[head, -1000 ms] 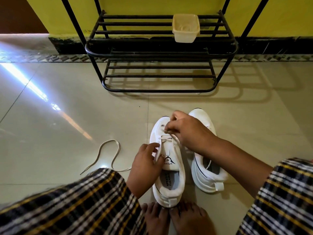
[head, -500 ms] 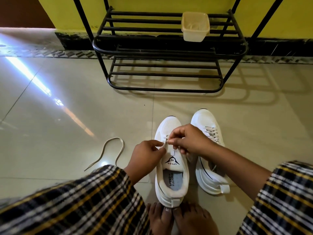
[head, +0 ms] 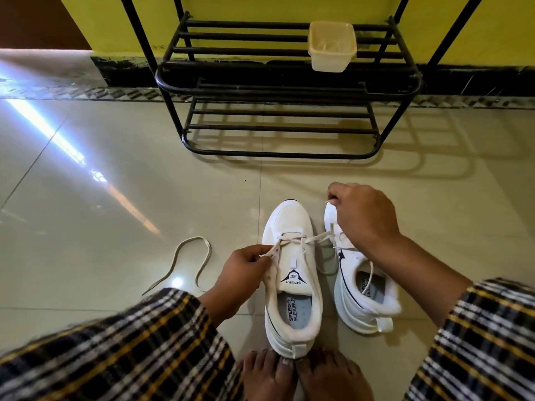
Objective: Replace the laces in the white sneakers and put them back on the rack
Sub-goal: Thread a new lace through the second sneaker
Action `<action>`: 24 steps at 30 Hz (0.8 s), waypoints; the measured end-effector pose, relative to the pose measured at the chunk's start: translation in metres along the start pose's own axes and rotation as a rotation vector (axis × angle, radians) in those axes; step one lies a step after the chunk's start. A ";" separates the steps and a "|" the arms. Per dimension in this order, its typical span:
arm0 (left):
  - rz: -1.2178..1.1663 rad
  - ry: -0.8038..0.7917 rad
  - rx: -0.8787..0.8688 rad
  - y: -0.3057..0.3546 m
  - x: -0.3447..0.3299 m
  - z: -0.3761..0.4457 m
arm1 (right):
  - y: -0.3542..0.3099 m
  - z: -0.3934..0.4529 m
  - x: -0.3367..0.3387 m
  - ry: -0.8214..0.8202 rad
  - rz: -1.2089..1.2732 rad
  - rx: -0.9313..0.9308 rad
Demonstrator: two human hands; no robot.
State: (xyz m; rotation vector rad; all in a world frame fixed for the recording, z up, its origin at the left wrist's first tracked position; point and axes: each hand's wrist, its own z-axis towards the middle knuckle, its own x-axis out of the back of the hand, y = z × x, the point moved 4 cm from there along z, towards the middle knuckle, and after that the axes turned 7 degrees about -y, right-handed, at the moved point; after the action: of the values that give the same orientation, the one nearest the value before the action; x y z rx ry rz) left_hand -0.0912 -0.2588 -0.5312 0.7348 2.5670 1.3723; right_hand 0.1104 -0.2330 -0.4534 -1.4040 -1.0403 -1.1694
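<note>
Two white sneakers stand side by side on the tiled floor. The left sneaker [head: 292, 273] has a cream lace [head: 315, 238] threaded through its lowest eyelets only. My left hand [head: 246, 267] pinches one end of that lace at the shoe's left eyelet row. My right hand [head: 362, 218] pinches the other end and holds it stretched out over the toe of the right sneaker [head: 364, 296], which is laced. A second loose lace [head: 188, 261] lies curled on the floor to the left.
A black metal shoe rack [head: 278, 88] stands against the yellow wall ahead, with a cream plastic tub [head: 331, 46] on its upper shelf. My bare feet [head: 304, 374] touch the left sneaker's heel. Checked cloth covers both knees at the frame's bottom corners.
My right hand has pulled the lace end out to the right and away, drawing it taut through the eyelets. My left hand stays pinching the other end by the shoe.
</note>
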 end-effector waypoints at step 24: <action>-0.165 -0.094 0.084 -0.009 0.003 0.002 | -0.046 -0.018 -0.073 -0.378 0.475 0.100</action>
State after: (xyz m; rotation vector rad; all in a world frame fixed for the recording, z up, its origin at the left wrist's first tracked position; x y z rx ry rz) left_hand -0.0964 -0.2599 -0.5390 0.5707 2.5600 1.1593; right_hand 0.0514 -0.2463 -0.5170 -1.7113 -0.9292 -0.5126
